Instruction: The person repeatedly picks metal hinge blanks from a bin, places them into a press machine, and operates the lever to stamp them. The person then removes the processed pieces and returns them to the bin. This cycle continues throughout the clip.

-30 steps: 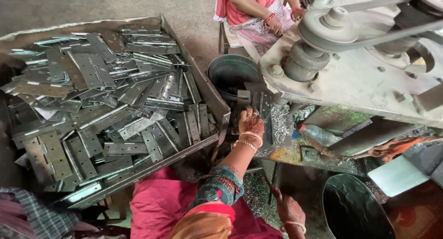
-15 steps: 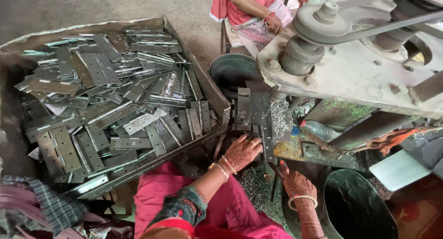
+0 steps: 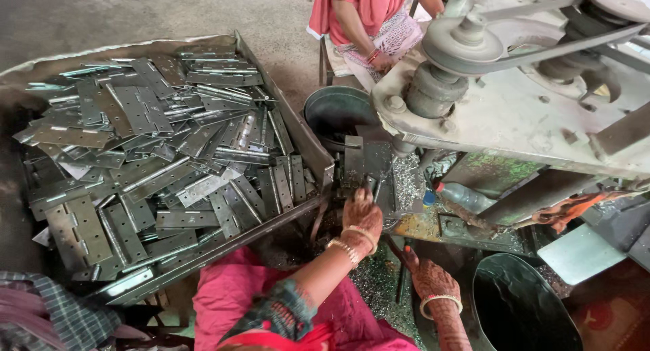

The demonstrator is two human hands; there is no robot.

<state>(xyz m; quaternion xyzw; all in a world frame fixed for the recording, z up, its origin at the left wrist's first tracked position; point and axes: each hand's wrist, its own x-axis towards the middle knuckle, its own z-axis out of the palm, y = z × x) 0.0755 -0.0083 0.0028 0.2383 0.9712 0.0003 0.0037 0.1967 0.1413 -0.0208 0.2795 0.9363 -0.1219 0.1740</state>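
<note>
We record a grey belt-driven machine filling the frame from twelve to three o'clock, its pulley uppermost. At nine o'clock a large tray holds a heap of flat metal hinges. A dark round bucket stands at twelve o'clock of the hands, and a second dark bucket sits at five o'clock. Another person in a pink garment sits at the top. At centre, under the machine, a dark metal hinge plate lies on the counter amid metal shavings. Our left hand is curled shut on the near edge of that plate. Our right hand rests at five o'clock of it, fingers loosely unfurled, holding nothing we can see.
</note>
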